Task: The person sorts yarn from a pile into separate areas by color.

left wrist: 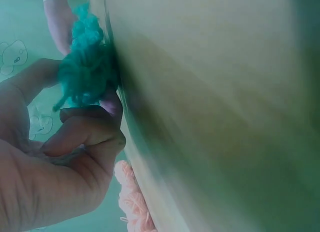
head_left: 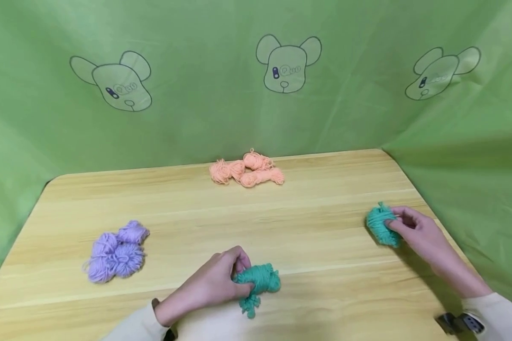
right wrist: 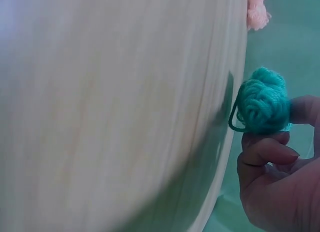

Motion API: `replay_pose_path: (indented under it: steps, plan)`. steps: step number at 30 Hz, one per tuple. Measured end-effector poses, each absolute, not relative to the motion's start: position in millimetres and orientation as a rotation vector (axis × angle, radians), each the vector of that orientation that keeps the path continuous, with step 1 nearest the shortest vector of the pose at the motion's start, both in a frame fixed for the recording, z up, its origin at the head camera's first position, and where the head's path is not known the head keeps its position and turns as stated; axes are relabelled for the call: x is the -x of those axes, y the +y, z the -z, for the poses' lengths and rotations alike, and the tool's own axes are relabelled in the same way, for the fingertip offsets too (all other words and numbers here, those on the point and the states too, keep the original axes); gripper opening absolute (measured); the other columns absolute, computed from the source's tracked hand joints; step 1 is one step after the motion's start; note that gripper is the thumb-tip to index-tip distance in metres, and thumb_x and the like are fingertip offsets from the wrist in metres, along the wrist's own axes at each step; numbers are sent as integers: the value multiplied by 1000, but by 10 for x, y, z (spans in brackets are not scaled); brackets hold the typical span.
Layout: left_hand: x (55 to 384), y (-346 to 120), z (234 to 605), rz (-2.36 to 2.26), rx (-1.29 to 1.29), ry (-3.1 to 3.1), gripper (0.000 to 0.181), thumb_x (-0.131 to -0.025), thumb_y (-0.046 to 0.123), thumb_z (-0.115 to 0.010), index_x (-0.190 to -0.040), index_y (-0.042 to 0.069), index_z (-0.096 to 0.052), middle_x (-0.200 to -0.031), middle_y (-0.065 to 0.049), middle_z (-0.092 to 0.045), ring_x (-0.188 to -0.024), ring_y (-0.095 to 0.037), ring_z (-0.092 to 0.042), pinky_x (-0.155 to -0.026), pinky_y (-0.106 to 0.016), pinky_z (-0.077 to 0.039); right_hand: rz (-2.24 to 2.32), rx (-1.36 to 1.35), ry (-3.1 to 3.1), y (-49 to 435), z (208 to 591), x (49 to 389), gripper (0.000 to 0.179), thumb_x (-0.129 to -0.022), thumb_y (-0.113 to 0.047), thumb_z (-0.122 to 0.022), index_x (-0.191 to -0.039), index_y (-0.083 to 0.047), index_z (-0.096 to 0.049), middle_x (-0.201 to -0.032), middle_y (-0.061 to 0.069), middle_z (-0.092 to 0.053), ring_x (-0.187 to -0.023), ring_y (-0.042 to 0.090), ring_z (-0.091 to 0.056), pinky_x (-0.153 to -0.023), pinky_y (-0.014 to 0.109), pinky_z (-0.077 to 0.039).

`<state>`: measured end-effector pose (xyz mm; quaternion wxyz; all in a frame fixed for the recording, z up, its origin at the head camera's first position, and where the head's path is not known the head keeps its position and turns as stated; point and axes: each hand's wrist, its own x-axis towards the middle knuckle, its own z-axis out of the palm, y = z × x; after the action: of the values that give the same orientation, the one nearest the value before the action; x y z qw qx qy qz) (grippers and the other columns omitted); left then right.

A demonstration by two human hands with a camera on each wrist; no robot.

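My left hand [head_left: 215,279] pinches a green bundle of yarn [head_left: 262,278] between thumb and fingers, low over the front middle of the table. A second, smaller green tuft [head_left: 250,304] sticks out below that bundle. In the left wrist view the green yarn [left wrist: 87,74] sits between thumb and curled fingers. At the right side of the table my right hand [head_left: 422,234] pinches another green yarn bundle [head_left: 383,225] by its right side. The right wrist view shows this bundle [right wrist: 264,101] held at the fingertips, with a loose strand looping from it.
Several purple yarn bundles [head_left: 117,251] lie grouped at the left of the wooden table [head_left: 196,218]. Several peach yarn bundles [head_left: 247,169] lie together at the back edge. A green curtain [head_left: 205,118] with printed mouse heads rises behind and along the sides.
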<state>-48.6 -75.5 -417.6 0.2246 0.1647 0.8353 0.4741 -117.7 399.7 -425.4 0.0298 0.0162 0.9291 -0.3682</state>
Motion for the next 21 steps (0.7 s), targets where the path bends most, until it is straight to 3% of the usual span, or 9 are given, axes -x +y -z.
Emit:
replay_pose_path:
  steps: [11, 21]
  plan:
    - [498, -670, 4169, -1326, -438, 2334, 24, -87, 16, -88, -96, 15, -65, -85, 3, -62, -72, -13, -53, -64, -28, -46, 1080, -69, 2753, 4176, 4333, 1226, 57, -113, -33, -60, -150, 9, -49, -114, 7, -61, -90, 5, -52, -68, 26, -51]
    - [613, -326, 4165, -1582, -359, 2296, 26, -91, 23, -88, -100, 11, -68, -91, 1, -66, -70, -12, -55, -62, -26, -48, 1089, -43, 2840, 4168, 4355, 1240, 56, -111, -27, -66, -143, 16, -49, -119, 19, -59, -92, 1, -51, -69, 19, -50]
